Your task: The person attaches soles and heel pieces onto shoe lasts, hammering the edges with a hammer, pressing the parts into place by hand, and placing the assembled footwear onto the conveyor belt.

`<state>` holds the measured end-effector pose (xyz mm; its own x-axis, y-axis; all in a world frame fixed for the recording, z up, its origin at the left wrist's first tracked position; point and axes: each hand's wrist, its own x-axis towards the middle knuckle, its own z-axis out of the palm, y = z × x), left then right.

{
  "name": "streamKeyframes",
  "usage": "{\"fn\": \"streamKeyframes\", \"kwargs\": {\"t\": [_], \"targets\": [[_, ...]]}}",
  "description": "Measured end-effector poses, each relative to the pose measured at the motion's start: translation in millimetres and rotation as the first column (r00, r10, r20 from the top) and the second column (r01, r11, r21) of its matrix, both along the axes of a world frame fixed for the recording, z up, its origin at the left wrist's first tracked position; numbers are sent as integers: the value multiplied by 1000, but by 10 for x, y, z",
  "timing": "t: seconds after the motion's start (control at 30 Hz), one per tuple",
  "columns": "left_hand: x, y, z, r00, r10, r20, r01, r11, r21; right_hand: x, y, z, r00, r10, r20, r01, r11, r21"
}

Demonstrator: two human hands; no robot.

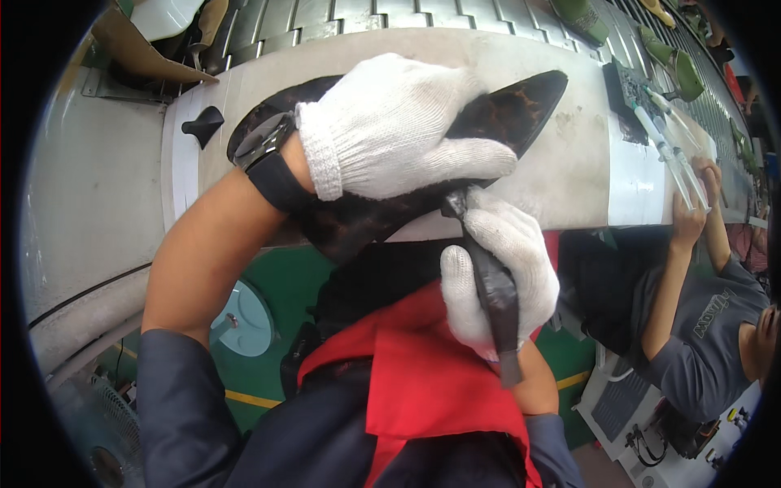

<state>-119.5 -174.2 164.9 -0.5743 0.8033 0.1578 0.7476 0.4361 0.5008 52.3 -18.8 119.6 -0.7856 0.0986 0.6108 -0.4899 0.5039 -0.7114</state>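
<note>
The left hand (399, 134), gloved in white, is partly closed, gripping the dark mottled shoe (512, 114) from above, thumb along its near side. The shoe lies beneath that palm over the worktop (569, 179), its pointed end to the right. The right hand (521, 256), also gloved, is curled around a dark tool (495, 289), its upper end close to the shoe's near edge.

Green floor (285, 281) with yellow line (250, 398), pale workbench (569, 179), slatted metal conveyor (317, 12).
</note>
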Motion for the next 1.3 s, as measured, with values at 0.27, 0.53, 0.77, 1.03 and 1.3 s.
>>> {"fn": "streamKeyframes", "kwargs": {"t": [0.27,0.53,0.77,1.03,1.3], "targets": [[59,-23,-40,998,56,8,-56,998,10,48,-195,113,971,209,117,-190,969,-155],[41,49,66,998,67,12,-66,997,-35,32,-548,214,931,362,33,-359,930,-83],[11,144,369,998,65,22,-61,987,-148,64,-134,16,898,423,120,-383,886,-261],[933,-99,433,851,154,-502,83,905,418,418,474,364,977,214,21,-98,534,-840],[1369,88,-472,909,173,-380,-63,957,284,827,353,137,917,243,316,113,601,-791]]}}
